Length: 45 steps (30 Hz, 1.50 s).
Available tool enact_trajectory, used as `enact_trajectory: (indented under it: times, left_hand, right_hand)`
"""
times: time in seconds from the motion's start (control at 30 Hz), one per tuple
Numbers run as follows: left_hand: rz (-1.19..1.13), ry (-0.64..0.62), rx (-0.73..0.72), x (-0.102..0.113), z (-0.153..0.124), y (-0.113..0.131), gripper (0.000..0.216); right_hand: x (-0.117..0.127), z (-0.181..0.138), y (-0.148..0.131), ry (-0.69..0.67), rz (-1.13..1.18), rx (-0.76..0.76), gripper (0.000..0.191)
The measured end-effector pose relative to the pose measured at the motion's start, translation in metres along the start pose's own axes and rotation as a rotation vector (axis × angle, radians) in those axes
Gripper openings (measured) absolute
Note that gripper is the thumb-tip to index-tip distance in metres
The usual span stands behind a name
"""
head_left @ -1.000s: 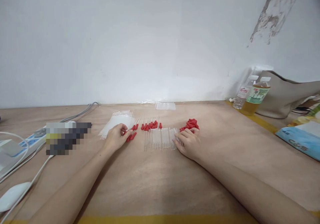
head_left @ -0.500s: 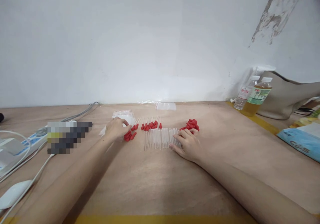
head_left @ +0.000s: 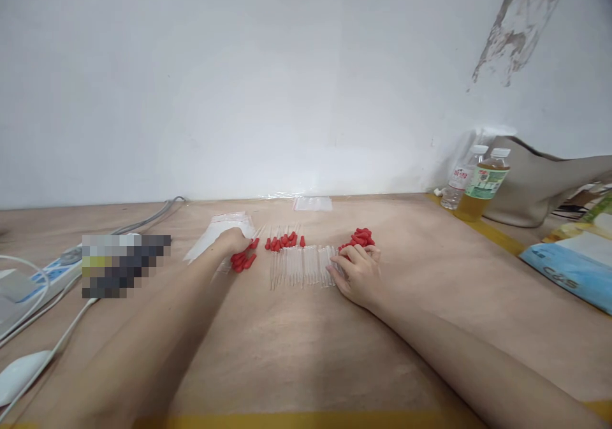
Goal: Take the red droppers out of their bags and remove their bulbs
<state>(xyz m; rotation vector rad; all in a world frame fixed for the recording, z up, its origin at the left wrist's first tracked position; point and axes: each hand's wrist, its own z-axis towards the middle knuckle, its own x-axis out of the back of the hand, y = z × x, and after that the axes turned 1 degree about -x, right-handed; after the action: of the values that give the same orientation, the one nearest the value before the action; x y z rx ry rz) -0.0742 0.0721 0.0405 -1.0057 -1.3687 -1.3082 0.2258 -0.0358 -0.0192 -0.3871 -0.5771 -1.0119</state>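
A row of clear glass dropper tubes point(head_left: 296, 266) lies side by side on the table. My right hand point(head_left: 358, 273) is at the row's right end, thumb and forefinger pinched on a glass tube there. Behind that hand is a pile of red rubber bulbs point(head_left: 363, 236), partly covered by it. My left hand point(head_left: 231, 241) is over the left side, beside a small heap of red bulbs point(head_left: 243, 262); its fingertips are largely hidden. Between the hands, droppers with red bulbs fitted point(head_left: 285, 240) lie behind the row, their thin tubes pointing to the wall.
Clear plastic bags point(head_left: 210, 234) lie under and behind my left wrist, another bag point(head_left: 313, 204) by the wall. On the left are a power strip point(head_left: 60, 271), cables and a white mouse point(head_left: 23, 375). Two bottles point(head_left: 482, 183), a grey bag point(head_left: 526, 187) and a blue tissue pack point(head_left: 567, 276) stand right.
My left hand has shifted slightly right and turned, hiding its fingers. The thumb and forefinger of my right hand have come closer together at the tubes. The camera view has moved slightly.
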Motion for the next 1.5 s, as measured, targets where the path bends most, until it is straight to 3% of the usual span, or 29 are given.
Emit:
enact_trajectory:
  times: [0.2, 0.27, 0.4, 0.53, 0.77, 1.0, 1.2, 1.5]
  left_hand:
    - [0.089, 0.149, -0.056, 0.012, -0.020, 0.008, 0.025]
    - [0.068, 0.238, -0.183, 0.009, -0.036, 0.013, 0.025]
    - [-0.092, 0.476, -0.640, -0.015, -0.074, 0.025, 0.024]
    - [-0.188, 0.521, -0.774, -0.042, -0.101, 0.039, 0.020]
    - [-0.229, 0.453, -0.897, -0.050, -0.113, 0.051, 0.014]
    - [-0.209, 0.514, -0.931, -0.052, -0.120, 0.056, 0.013]
    - [-0.132, 0.503, -1.034, -0.050, -0.122, 0.063, 0.015]
    - [0.033, 0.420, -1.060, -0.045, -0.125, 0.065, 0.023]
  right_hand:
    - [0.000, 0.000, 0.002, 0.052, 0.044, -0.069, 0.023]
    - [0.000, 0.001, 0.002, 0.065, 0.052, -0.065, 0.026]
    - [0.003, 0.002, 0.000, 0.105, 0.072, -0.002, 0.035]
    - [0.005, 0.003, -0.004, 0.036, 0.070, 0.118, 0.040]
    - [0.002, 0.002, -0.008, -0.031, 0.109, 0.226, 0.031]
    - [0.001, 0.000, -0.013, -0.108, 0.154, 0.207, 0.019]
    - [0.000, 0.001, -0.016, -0.181, 0.207, 0.178, 0.025]
    - [-0.006, -0.003, -0.012, -0.172, 0.363, 0.331, 0.024]
